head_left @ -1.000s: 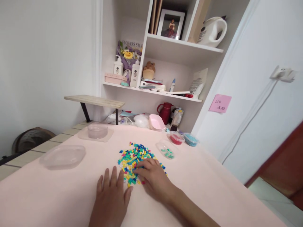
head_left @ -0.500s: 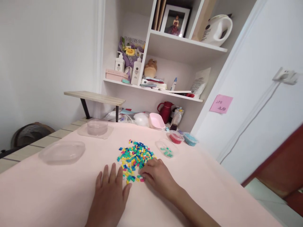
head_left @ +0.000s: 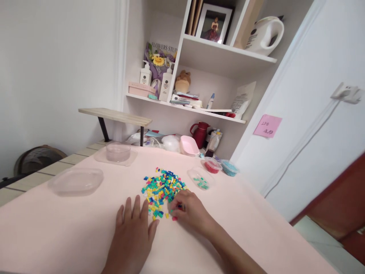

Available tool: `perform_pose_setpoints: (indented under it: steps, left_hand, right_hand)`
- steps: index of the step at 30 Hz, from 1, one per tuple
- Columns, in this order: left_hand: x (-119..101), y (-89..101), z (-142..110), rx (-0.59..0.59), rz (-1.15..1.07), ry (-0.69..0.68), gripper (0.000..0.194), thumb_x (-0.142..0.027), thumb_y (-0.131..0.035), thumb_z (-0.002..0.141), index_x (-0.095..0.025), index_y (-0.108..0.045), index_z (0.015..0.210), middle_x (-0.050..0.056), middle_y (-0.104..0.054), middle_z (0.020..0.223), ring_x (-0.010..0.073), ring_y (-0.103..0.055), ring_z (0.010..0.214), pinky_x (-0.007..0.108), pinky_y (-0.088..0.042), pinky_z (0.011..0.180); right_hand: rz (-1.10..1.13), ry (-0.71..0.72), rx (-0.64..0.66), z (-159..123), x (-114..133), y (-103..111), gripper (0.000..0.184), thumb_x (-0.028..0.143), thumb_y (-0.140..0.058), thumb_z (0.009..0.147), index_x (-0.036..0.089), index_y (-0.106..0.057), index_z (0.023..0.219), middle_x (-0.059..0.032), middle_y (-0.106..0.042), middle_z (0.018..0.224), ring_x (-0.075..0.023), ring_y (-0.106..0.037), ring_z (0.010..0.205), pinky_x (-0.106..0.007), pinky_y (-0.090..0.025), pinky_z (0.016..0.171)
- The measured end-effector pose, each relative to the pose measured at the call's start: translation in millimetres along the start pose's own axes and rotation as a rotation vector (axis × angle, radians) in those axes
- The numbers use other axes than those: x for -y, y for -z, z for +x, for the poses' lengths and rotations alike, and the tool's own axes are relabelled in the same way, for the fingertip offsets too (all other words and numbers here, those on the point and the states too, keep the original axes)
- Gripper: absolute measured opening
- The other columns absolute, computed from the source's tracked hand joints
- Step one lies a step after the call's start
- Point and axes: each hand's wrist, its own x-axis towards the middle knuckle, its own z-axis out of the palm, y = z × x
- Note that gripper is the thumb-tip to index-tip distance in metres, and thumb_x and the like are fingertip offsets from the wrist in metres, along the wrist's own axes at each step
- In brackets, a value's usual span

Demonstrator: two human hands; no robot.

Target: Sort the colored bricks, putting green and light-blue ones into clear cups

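A loose pile of small coloured plastic bricks in green, yellow, blue, white and pink lies in the middle of the table. My left hand rests flat at the pile's near left edge, its fingers stretched out and holding nothing. At the near right edge my right hand is closed, with its fingers curled. Bits of green and dark colour show between its thumb and fingers; how many bricks it holds is hidden. A clear tray behind it on the right holds several green bricks.
Two lidded tubs, one with red pieces and one with blue pieces, stand at the back right. A clear container lid and a round clear container are on the left. A pink dish sits at the back.
My right hand has drawn back from the middle of the pile to its near right edge, and its fingers have curled in around small bricks. My left hand stays flat in place.
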Motion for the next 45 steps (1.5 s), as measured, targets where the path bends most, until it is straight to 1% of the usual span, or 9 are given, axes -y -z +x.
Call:
perform_pose_setpoints:
  steps: [6,10,14,17,20,24,28,34,45]
  left_hand:
    - [-0.5,1.8,1.7,0.006,0.002,0.002,0.061,-0.047,-0.040,0.090,-0.017,-0.052,0.142,0.017,-0.040,0.154,0.0398,-0.028,0.145,0.058,-0.020,0.116]
    - [-0.7,1.2,2.5,0.006,0.001,0.007,0.062,-0.046,-0.039,0.090,-0.016,-0.052,0.142,0.017,-0.039,0.154,0.0394,-0.029,0.145,0.058,-0.020,0.116]
    - [-1.0,0.9,3.7,0.015,0.018,0.014,0.063,-0.047,-0.039,0.090,-0.014,-0.051,0.142,0.017,-0.038,0.155,0.0399,-0.027,0.145,0.058,-0.019,0.116]
    - [-1.2,2.1,4.0,0.029,0.019,0.014,0.063,-0.047,-0.038,0.090,-0.015,-0.051,0.143,0.017,-0.038,0.155,0.0401,-0.027,0.146,0.058,-0.020,0.116]
    - [-1.0,2.9,2.6,0.027,0.002,0.006,0.062,-0.048,-0.040,0.090,-0.016,-0.051,0.142,0.016,-0.038,0.155,0.0398,-0.027,0.146,0.058,-0.020,0.116]
    - [-0.4,2.2,0.3,0.002,0.008,0.002,0.061,-0.048,-0.040,0.090,-0.016,-0.053,0.141,0.017,-0.038,0.155,0.0398,-0.028,0.145,0.059,-0.021,0.116]
    - [-0.2,1.3,0.6,-0.007,-0.001,-0.006,0.061,-0.048,-0.038,0.091,-0.015,-0.053,0.140,0.018,-0.039,0.154,0.0401,-0.029,0.145,0.059,-0.023,0.115]
    - [1.3,-0.8,1.7,-0.025,-0.018,-0.010,0.061,-0.048,-0.041,0.090,-0.014,-0.054,0.140,0.019,-0.040,0.153,0.0406,-0.030,0.144,0.060,-0.022,0.115]
    - [-0.1,3.2,3.2,-0.005,0.039,-0.008,0.060,-0.046,-0.042,0.090,-0.017,-0.053,0.141,0.017,-0.040,0.154,0.0403,-0.030,0.145,0.057,-0.022,0.115]
  right_hand:
    - [0.102,-0.085,-0.239,4.5,-32.3,46.1,0.004,0.022,-0.066,0.076,0.020,-0.069,0.077,-0.0020,-0.069,0.081,-0.0177,-0.062,0.077,-0.028,-0.046,0.072]
    - [-0.079,-0.181,-0.473,14.2,-64.6,76.6,0.016,0.031,-0.059,0.082,0.020,-0.070,0.080,-0.0029,-0.071,0.080,-0.0188,-0.063,0.073,-0.030,-0.048,0.071]
    - [-0.205,-0.243,-0.596,24.7,-82.3,86.2,0.020,0.028,-0.055,0.084,0.020,-0.073,0.090,-0.0075,-0.072,0.091,-0.0240,-0.064,0.086,-0.038,-0.047,0.082]
    - [-0.255,-0.231,-0.629,29.1,-74.3,80.9,0.028,0.022,-0.052,0.086,0.020,-0.072,0.106,-0.0107,-0.071,0.101,-0.0267,-0.062,0.097,-0.042,-0.044,0.088]
    - [-0.166,-0.076,-0.538,25.3,-45.6,65.3,0.030,0.019,-0.049,0.089,0.021,-0.071,0.110,-0.0086,-0.071,0.096,-0.0232,-0.063,0.092,-0.038,-0.047,0.086]
    - [0.058,0.137,-0.234,7.7,5.5,29.1,0.024,0.016,-0.053,0.090,0.025,-0.074,0.098,-0.0039,-0.071,0.094,-0.0188,-0.064,0.090,-0.032,-0.048,0.084]
    - [-0.086,0.229,-0.092,-5.2,32.2,-8.6,0.030,0.014,-0.061,0.086,0.031,-0.071,0.109,-0.0044,-0.067,0.108,-0.0215,-0.058,0.100,-0.036,-0.041,0.090]
    - [-0.208,0.183,-0.015,-3.0,22.4,-29.9,0.021,0.018,-0.061,0.088,0.031,-0.071,0.102,-0.0028,-0.067,0.103,-0.0221,-0.056,0.100,-0.038,-0.036,0.088]
    - [0.050,0.011,-0.118,-9.1,-7.2,-7.5,0.031,0.008,-0.054,0.085,0.026,-0.075,0.100,-0.0011,-0.075,0.094,-0.0195,-0.064,0.093,-0.033,-0.043,0.089]
